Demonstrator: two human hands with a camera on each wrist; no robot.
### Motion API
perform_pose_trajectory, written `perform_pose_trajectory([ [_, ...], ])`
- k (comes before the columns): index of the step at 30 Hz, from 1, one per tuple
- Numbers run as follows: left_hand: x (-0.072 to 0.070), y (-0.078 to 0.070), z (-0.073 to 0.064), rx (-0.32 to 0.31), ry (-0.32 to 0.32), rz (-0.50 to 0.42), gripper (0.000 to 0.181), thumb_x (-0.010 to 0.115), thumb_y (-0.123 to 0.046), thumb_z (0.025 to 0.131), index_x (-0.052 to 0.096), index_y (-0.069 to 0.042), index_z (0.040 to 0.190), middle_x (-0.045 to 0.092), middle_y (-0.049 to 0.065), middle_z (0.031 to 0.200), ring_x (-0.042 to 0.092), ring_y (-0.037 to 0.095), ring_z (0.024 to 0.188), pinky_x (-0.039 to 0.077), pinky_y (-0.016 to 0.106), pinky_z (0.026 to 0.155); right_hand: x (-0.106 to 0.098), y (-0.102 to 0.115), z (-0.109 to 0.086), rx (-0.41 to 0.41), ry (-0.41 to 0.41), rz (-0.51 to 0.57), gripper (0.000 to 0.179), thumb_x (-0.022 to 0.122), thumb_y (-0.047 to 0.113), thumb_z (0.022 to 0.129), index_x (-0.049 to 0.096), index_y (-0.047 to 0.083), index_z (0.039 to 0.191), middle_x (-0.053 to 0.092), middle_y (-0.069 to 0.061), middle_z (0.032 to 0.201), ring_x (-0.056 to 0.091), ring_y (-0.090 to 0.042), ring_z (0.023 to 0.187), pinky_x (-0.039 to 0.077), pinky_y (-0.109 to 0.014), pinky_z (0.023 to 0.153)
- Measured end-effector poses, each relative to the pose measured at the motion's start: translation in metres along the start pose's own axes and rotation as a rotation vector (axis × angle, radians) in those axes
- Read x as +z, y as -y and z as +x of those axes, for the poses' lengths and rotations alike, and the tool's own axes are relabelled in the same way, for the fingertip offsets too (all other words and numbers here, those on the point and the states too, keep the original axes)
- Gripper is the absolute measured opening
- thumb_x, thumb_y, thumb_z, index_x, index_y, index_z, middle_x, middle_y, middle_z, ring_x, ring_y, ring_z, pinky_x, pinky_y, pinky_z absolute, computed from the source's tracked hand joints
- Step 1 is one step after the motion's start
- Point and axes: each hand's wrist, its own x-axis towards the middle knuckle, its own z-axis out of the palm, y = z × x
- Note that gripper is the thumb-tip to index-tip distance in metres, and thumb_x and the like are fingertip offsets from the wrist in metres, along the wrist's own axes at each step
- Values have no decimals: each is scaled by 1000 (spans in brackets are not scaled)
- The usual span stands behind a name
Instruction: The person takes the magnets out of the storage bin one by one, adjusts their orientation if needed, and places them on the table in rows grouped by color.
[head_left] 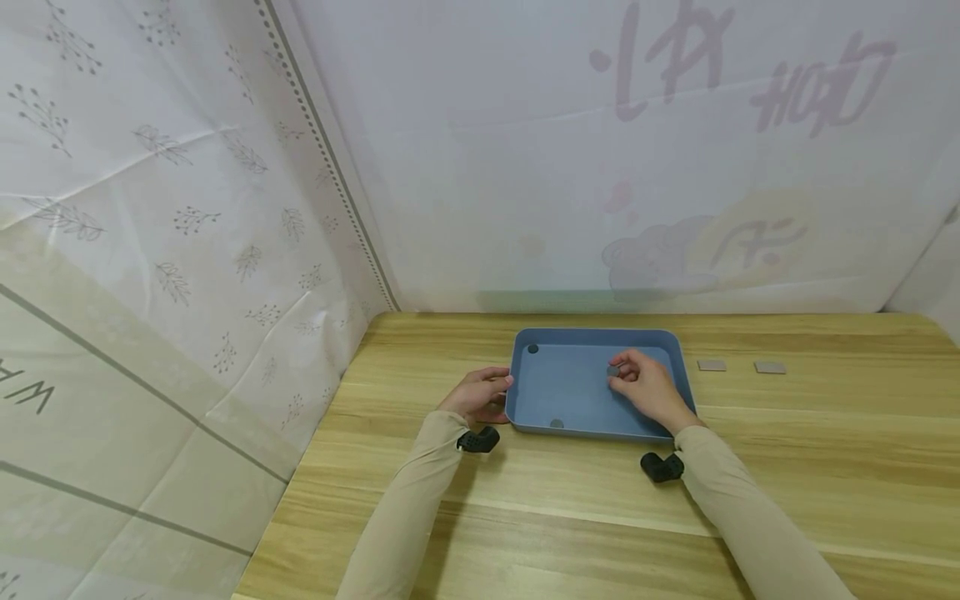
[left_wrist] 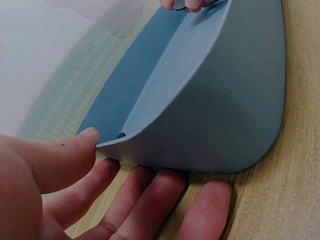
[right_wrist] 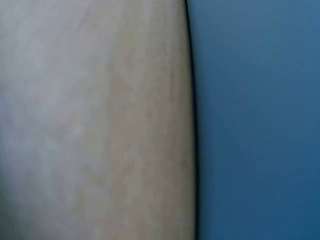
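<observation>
A shallow blue rectangular tray (head_left: pixel 570 387) stands on the wooden table. At its left end my left hand (head_left: pixel 480 395) holds it; in the left wrist view the thumb (left_wrist: pixel 75 157) lies at the rim and the other fingertips touch low on the outer wall. Over the right half of the tray, my right hand (head_left: pixel 648 387) pinches a small dark grey disc (head_left: pixel 612 371) between thumb and fingers. Inside the tray, one dark disc (head_left: pixel 533 349) lies in the far left corner and a greyer disc (head_left: pixel 557 424) near the front wall. The right wrist view shows mostly blurred skin beside blue.
Two flat grey rectangular pieces (head_left: pixel 712 365) lie on the table (head_left: pixel 825 467) to the right of the tray. Behind the table's far edge hangs a pale printed cloth (head_left: pixel 525 167), and another patterned cloth (head_left: pixel 187 250) hangs along the left side.
</observation>
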Motion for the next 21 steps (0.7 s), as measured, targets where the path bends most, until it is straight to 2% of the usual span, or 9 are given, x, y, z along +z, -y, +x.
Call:
perform_pose_trajectory([
  [7,4,-12,-18,8,19,15,47,49,-24,93,37,-11,136,54,20,118,60,26,94,50,45,78,0,1,0,-3,-5,10,26,66,18,82,58,10,106,63,-6,86,55,-17,75,43,-30,66],
  [11,5,-15,-22,7,21,6,47,49,-23,93,37,-10,137,54,21,118,59,29,97,50,45,79,-1,2,0,-5,6,15,27,66,17,81,58,9,105,63,-6,86,55,-18,76,43,-31,66],
  [18,1,-1,-1,-2,-8,-11,45,53,-26,91,42,-15,133,59,16,109,63,23,85,53,39,67,-1,0,0,-12,17,21,26,66,17,81,58,9,104,62,-7,88,54,-18,76,44,-31,66],
  [21,1,0,0,0,-14,-10,45,54,-27,90,43,-15,132,60,14,106,63,21,82,53,37,64,-1,0,-1,-20,19,27,26,66,16,81,58,8,104,61,-8,88,53,-18,76,44,-31,66],
])
